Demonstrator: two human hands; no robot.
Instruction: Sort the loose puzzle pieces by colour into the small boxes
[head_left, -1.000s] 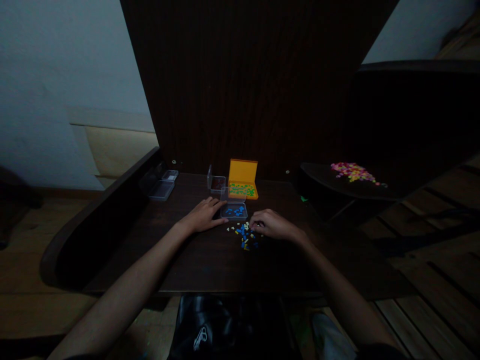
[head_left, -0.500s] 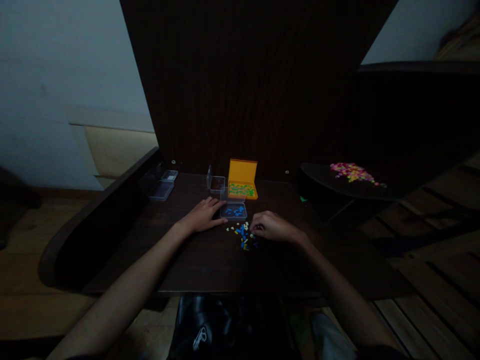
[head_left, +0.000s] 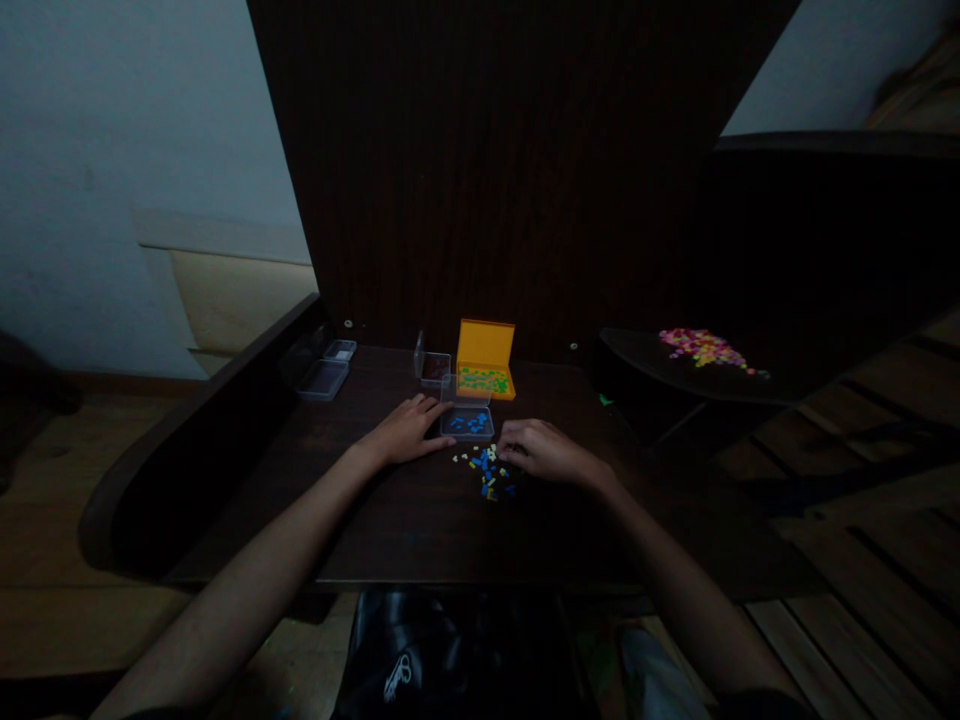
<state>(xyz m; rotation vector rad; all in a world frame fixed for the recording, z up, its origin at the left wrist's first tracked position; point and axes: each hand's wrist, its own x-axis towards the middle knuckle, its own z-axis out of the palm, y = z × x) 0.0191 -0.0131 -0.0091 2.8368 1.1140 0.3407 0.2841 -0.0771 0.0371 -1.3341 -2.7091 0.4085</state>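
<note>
My left hand (head_left: 409,430) lies on the table with thumb and fingers apart, its fingertips at the left side of a clear plastic box (head_left: 466,436). Small blue pieces (head_left: 471,423) lie in that box, and its lid stands up at the back. My right hand (head_left: 541,447) is closed, fingertips pinched together at the right edge of a loose pile of small pieces. Blue pieces (head_left: 485,466), cream pieces (head_left: 492,453) and a few yellow pieces (head_left: 491,494) make up this pile. Whatever the right fingertips hold is too small and dark to make out.
Behind the clear box stands an open orange box (head_left: 486,345) with green pieces inside. Another clear box (head_left: 436,368) holds dark pieces. A clear container (head_left: 324,381) sits by the left side panel (head_left: 202,430). Pink and yellow pieces (head_left: 705,347) are heaped on the right shelf (head_left: 637,350).
My right hand has shifted slightly up and left, its fingertips a little nearer the clear box. My left hand stays in place.
</note>
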